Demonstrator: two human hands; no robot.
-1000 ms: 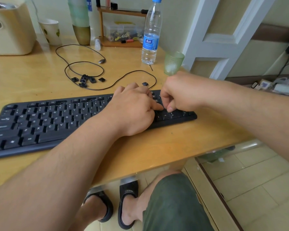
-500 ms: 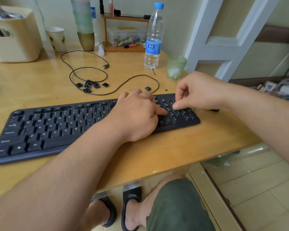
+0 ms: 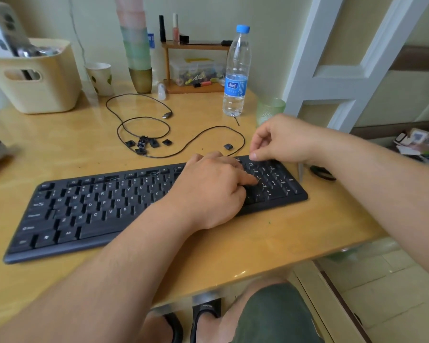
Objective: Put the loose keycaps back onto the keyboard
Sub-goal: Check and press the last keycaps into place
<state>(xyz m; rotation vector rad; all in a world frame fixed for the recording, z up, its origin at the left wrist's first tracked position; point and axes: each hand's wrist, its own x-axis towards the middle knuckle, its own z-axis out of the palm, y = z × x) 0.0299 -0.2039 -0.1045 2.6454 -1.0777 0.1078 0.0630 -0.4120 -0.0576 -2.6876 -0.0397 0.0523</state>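
A black keyboard (image 3: 89, 209) lies across the wooden desk (image 3: 60, 147). My left hand (image 3: 211, 189) rests on its right half, thumb stretched toward the number pad, covering the keys beneath. My right hand (image 3: 280, 139) hovers just above the number pad's top rows, fingers loosely curled, nothing visible in them. Several loose black keycaps (image 3: 146, 144) lie in a cluster behind the keyboard inside the cable loop. One more loose keycap (image 3: 228, 146) sits alone just behind the keyboard's right part.
The keyboard's thin black cable (image 3: 203, 134) loops over the desk behind the keyboard. A water bottle (image 3: 235, 75), a green glass (image 3: 269, 111), a paper cup (image 3: 100, 79), stacked cups (image 3: 136, 55) and a cream bin (image 3: 35, 78) stand at the back. The desk edge runs close on the right.
My right hand has lifted off the number-pad keys it was pressing and moved back and up toward the keyboard's top edge. My left hand stays in place.
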